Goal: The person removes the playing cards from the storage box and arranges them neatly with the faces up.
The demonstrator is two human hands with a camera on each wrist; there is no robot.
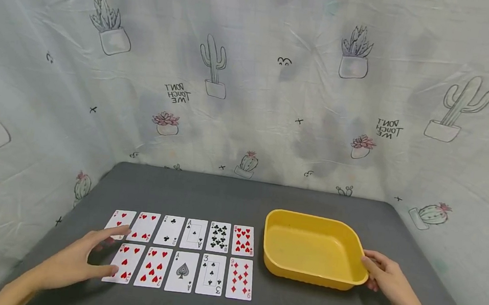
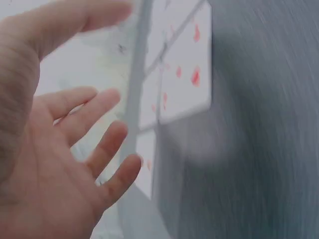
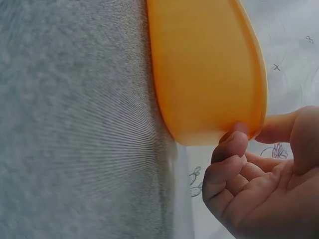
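Observation:
Several playing cards [image 1: 181,254] lie face up in two rows on the grey table [image 1: 205,193]. My left hand [image 1: 88,255] hovers over the left end of the rows with its fingers spread, index finger over the top-left heart card [image 1: 119,220] and thumb by the five of hearts [image 1: 127,262]. The left wrist view shows that hand [image 2: 99,129] with an open palm holding nothing, and blurred red cards [image 2: 187,74] beyond it. To the right of the cards stands an empty yellow tray [image 1: 315,219]. My right hand [image 1: 380,273] pinches its near right corner, thumb on the rim and fingers [image 3: 232,144] curled under the tray [image 3: 204,69].
A cactus-print cloth [image 1: 251,84] hangs as a wall behind and on both sides of the table. Bare grey tabletop shows behind the cards and in front of the tray. The table's right edge runs just past my right hand.

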